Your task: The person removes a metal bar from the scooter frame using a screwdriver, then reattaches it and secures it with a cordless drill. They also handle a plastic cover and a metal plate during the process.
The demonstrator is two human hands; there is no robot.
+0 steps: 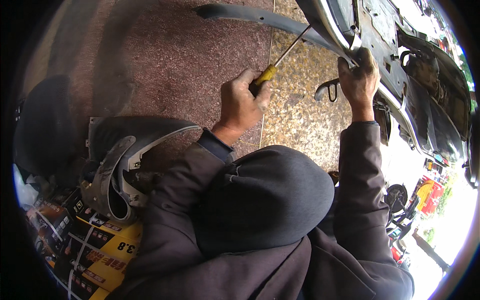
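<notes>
My left hand is closed round a screwdriver with a yellow handle. Its thin shaft points up and right, its tip at or near the dark, silver-edged underside of a vehicle body; I cannot tell whether they touch. My right hand grips that body's edge, thumb and fingers bent round it. A long, grey, curved strip lies behind the screwdriver, partly hidden by the body. A dark bent lever with a loop sticks out left of my right hand.
Dark curved plastic panels lie on the speckled floor at left, beside stacked black and yellow boxes. A dark rounded cloth shape fills the lower middle. Colourful items and bright light are at the right rim.
</notes>
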